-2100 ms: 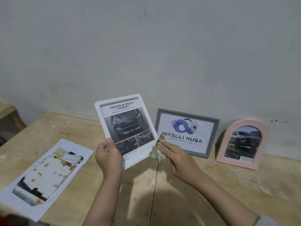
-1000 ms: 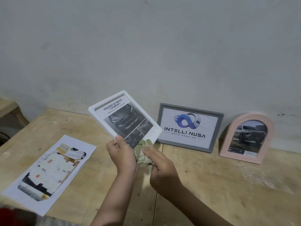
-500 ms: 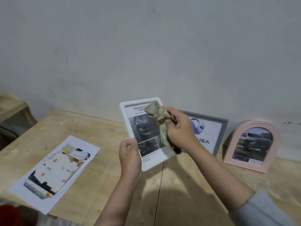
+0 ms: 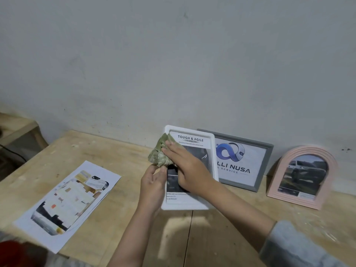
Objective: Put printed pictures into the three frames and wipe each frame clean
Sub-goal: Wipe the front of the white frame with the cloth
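While the left hand is gripping the white frame by its left edge at centre frame, thumb in front and fingers curled behind, the right hand is lying across the glass with fingers nearly straight and close together, pressing a crumpled greenish cloth against the frame's upper-left corner. Cloth is bunching out past the frame's left edge, just above the left thumb. White frame is being held off the table, roughly upright, showing a car print headed "TOUGH & AGILE"; its lower middle is hidden under the right palm. Right forearm is crossing in from lower right with a grey sleeve at the bottom-right corner.

Just right of the white frame and partly behind it, a grey frame with a blue logo print is leaning on the wall. Further right, apart from it, a pink arched frame with a vehicle photo is also leaning on the wall. Both are standing on the wooden table. At lower left, well apart from the hands, loose printed sheets are lying flat on the table, stacked slightly offset.
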A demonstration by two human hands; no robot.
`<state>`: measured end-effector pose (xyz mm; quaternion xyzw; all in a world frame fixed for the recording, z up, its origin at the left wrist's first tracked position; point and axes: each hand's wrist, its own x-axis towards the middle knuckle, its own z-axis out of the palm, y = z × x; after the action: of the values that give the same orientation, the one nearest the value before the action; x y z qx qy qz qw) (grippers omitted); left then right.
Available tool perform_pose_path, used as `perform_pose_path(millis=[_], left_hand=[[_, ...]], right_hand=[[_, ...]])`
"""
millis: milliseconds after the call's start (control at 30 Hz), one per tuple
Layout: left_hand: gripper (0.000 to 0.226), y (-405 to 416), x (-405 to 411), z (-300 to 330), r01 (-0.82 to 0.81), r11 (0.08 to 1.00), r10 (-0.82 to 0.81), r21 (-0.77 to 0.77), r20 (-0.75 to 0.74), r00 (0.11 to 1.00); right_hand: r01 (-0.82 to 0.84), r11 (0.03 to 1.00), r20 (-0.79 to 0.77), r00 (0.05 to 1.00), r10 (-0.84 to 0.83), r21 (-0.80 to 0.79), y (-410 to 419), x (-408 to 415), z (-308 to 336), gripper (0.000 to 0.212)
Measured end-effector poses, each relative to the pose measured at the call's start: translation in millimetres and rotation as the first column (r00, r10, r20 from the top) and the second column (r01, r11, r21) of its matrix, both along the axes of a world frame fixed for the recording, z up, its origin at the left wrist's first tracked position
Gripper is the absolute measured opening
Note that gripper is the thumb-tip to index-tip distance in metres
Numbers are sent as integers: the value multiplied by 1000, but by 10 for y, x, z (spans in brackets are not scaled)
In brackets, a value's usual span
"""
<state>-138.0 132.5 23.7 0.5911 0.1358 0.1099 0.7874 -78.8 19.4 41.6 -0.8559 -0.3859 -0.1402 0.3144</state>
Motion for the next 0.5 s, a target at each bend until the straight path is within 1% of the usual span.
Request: perform_pose_path(millis=[100,233,300,400,433,500], left_hand=[[18,32,14,-19,16,998,-18,-53,-28,999],[21,74,38,-90,48,972,-77,-229,-118,990],[26,114,49,-107,47,948,-91,-314,-128,988],[32,177,75,-128,50,889,-118,-455,-122,985],[35,193,78,-136,36,874,-116,-484,-138,984],[38,244,72,-151,-6,869,-91,-494,-172,981]], right_hand=[[-12,999,-103,995,17,45,31,-114,-81,66],[17,995,-207,978,4,99,25,-222,-122,63],[-25,996,-243,969,46,87,5,-273,-111,63],[-98,994,-254,961,106,42,-17,-341,-96,60],[-117,993,-265,957,120,27,-23,-356,-87,61],[-151,988,-290,946,141,-13,-36,-380,-66,59]])
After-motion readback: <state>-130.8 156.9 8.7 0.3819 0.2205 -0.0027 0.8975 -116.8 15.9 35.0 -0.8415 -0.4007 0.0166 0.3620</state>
